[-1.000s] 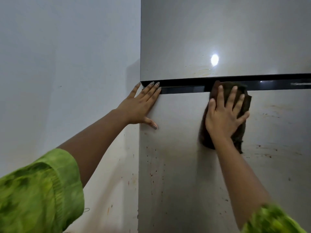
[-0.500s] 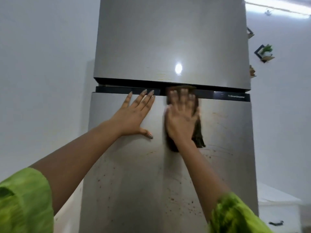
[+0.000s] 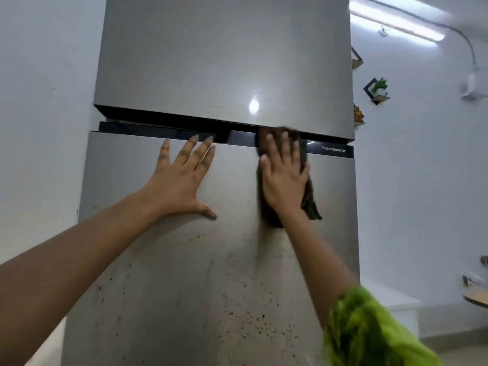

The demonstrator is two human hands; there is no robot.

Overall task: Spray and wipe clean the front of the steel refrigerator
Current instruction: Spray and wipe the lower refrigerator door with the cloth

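The steel refrigerator (image 3: 224,48) is standing upright against a white wall (image 3: 39,128) and is filling the centre of the view. Its upper door (image 3: 171,85) is looking mostly uniform, with faint yellowish marks near the bottom edge. Its lower door (image 3: 163,273) is showing smears across the middle.

The left hand (image 3: 179,183) is lying flat on the lower door, fingers straight and spread, just below the dark band (image 3: 158,126) between the doors. The right hand (image 3: 284,180), fingers extended, is pressing a dark cloth (image 3: 310,204) flat against the top of the lower door. The cloth's upper edge is overlapping the band. No spray bottle is appearing in view.

Reddish-brown specks (image 3: 253,320) are remaining on the lower part of the door. Wiping is therefore judged to be under way near the top, with the speckled area not yet cleaned and probably more than half the task outstanding.
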